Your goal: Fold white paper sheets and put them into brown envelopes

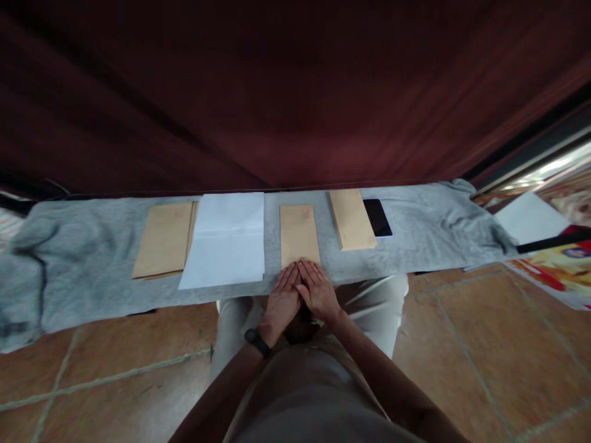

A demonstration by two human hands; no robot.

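Note:
Both hands rest side by side on the near end of a brown paper envelope [299, 234] lying lengthwise in front of me. My left hand [285, 295] lies flat, fingers stretched forward. My right hand [318, 292] is also flat, its fingertips beside the left ones and its thumb toward the left hand. The envelope's near edge is hidden under them. To the left lies a stack of white paper sheets [226, 240] with a crease across the middle. Right of the envelope sits a thick pile of brown envelopes [353, 219].
A grey cloth [415, 227] covers the narrow bench. More brown envelopes [164, 240] lie at its left, and a dark-screened phone [377, 218] touches the right pile. A dark red curtain [295, 123] hangs behind. A white sheet [530, 218] and colourful packaging [558, 264] are far right.

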